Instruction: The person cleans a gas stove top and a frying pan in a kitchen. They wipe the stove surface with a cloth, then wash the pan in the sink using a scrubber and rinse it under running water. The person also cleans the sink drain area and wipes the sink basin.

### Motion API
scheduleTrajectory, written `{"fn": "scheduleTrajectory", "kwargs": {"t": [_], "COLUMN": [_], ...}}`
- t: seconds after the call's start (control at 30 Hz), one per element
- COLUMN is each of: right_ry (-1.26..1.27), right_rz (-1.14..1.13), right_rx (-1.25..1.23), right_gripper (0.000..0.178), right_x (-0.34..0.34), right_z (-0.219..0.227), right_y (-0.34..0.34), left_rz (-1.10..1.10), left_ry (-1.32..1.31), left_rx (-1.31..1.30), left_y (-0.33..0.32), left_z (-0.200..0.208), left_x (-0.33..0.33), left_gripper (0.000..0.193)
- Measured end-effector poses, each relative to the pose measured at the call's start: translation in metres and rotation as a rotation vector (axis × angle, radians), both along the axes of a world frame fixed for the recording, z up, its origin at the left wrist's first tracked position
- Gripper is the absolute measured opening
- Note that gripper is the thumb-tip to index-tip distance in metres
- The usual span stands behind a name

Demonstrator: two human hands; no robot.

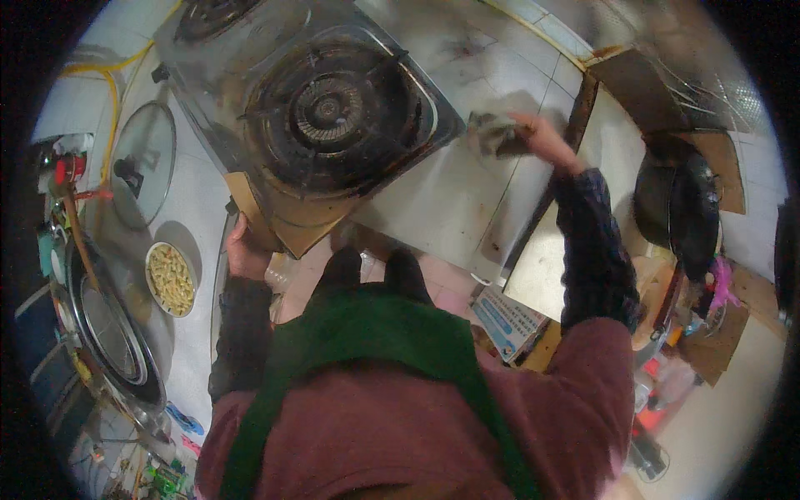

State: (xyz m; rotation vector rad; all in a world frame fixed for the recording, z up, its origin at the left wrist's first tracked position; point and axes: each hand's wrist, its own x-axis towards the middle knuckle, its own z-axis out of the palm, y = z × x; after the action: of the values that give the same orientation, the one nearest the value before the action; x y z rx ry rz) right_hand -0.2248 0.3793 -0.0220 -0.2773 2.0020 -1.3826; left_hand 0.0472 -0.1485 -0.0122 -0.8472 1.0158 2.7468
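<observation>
A gas stove (367, 179) with a large blackened burner (327, 108) sits at an angle on the pale tiled counter. My left hand (247, 252) is closed at its near left corner, against a brown, cardboard-like front edge (250, 207); the fingertips there are hidden. Stretched out to the right of the stove, my right hand (546, 142) grips a crumpled grey-green cloth (493, 136). The cloth touches the tiled counter (450, 196), where dark smudges show.
At left stand a bowl of pale cut food pieces (171, 279), a glass lid (143, 167) and a round dark-rimmed pan (117, 333) with a wooden handle above it. A yellow hose (112, 108) runs along the wall. Black pots (679, 200) and cardboard (629, 87) stand at right.
</observation>
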Motion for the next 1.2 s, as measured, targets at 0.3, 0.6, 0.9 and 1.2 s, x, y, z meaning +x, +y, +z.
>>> {"fn": "scheduleTrajectory", "kwargs": {"t": [0.3,0.6,0.9,1.2], "right_ry": [0.539,0.508,0.789,0.72], "right_rz": [0.032,0.346,-0.105,-0.388], "right_rx": [0.5,0.125,0.656,0.797], "right_gripper": [0.027,0.031,0.045,0.059], "right_x": [0.011,0.145,0.001,0.173], "right_z": [-0.026,-0.002,-0.05,-0.051], "right_y": [-0.066,-0.028,0.006,-0.017], "left_rz": [0.056,0.052,0.07,0.128], "left_ry": [-0.021,-0.036,-0.05,-0.143], "left_rx": [-0.042,0.093,-0.063,0.148], "left_y": [0.006,0.002,0.003,0.022], "left_z": [0.003,0.0,-0.004,-0.015], "left_x": [-0.003,-0.004,-0.003,-0.01], "left_gripper": [0.053,0.046,0.05,0.036]}}
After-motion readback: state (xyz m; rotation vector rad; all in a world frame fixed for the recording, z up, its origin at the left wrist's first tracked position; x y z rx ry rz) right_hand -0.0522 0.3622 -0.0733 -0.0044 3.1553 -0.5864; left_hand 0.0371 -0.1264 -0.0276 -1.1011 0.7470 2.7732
